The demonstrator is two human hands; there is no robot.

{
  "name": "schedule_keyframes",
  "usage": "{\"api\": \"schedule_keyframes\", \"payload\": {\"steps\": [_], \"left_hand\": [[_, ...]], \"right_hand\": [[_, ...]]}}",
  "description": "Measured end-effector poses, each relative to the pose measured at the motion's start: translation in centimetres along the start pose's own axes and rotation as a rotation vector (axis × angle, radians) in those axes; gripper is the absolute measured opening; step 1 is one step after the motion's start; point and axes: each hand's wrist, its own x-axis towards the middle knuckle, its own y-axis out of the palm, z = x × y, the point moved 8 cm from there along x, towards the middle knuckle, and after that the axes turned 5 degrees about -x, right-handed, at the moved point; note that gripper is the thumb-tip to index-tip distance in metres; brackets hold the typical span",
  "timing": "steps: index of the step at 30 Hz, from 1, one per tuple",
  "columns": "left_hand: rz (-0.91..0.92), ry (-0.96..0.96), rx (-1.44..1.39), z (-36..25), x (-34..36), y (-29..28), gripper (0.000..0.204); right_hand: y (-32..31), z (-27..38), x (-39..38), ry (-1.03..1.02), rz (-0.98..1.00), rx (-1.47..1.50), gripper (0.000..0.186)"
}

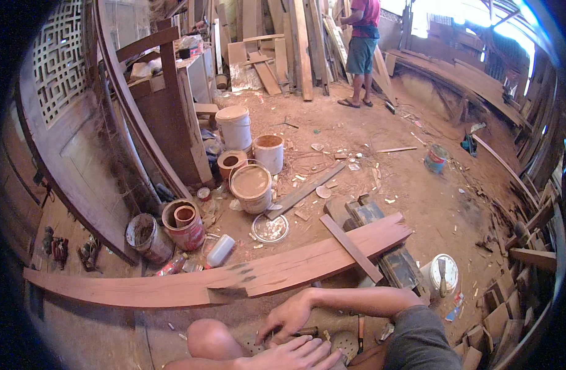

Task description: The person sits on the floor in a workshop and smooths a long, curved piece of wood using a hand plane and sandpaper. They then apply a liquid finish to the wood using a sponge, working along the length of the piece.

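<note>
At the lower middle, my left hand point(298, 356) lies with its fingers stretched out toward the right, palm down over my lap. Just above it my right hand point(289, 316) bends down, fingers curled; what they close on, if anything, is mostly hidden. A dark rounded handle point(308, 332) shows between the two hands, beside the right one. Farther right is a tool with an orange-and-dark handle point(360, 330). Beyond the hands, a long curved reddish plank point(172, 291) stretches across, cracked and with a dark notch in its near edge. A short wooden strip point(352, 248) lies across its right part.
A dark block point(397, 268) supports the plank's right end. Behind the plank stand a white pail point(252, 191), a red bucket point(183, 228) and a white bottle point(221, 251). A brush rests on a white lidded pail point(440, 271) at right. Another person point(362, 52) stands far back.
</note>
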Motion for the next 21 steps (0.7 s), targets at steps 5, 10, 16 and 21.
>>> {"api": "schedule_keyframes", "payload": {"steps": [5, 10, 16, 21], "left_hand": [[-0.014, -0.043, 0.042, 1.2, 0.6, 0.6, 0.052], [0.003, -0.082, -0.003, 1.1, 0.4, 0.3, 0.054], [0.038, -0.043, 0.033, 1.0, 0.2, 1.3, 0.057], [0.046, -0.067, -0.018, 1.3, 0.2, 0.8, 0.057]], "right_hand": [[-9.0, -2.7, -3.3, 0.304, -0.86, -0.095, 0.056], [-9.0, 1.5, -2.6, 0.001, -0.664, -0.281, 0.063], [-11.1, -2.6, -8.2, 0.407, -0.979, -0.124, 0.068], [-11.6, -4.6, -7.6, 0.18, -1.024, -0.158, 0.064]]}}
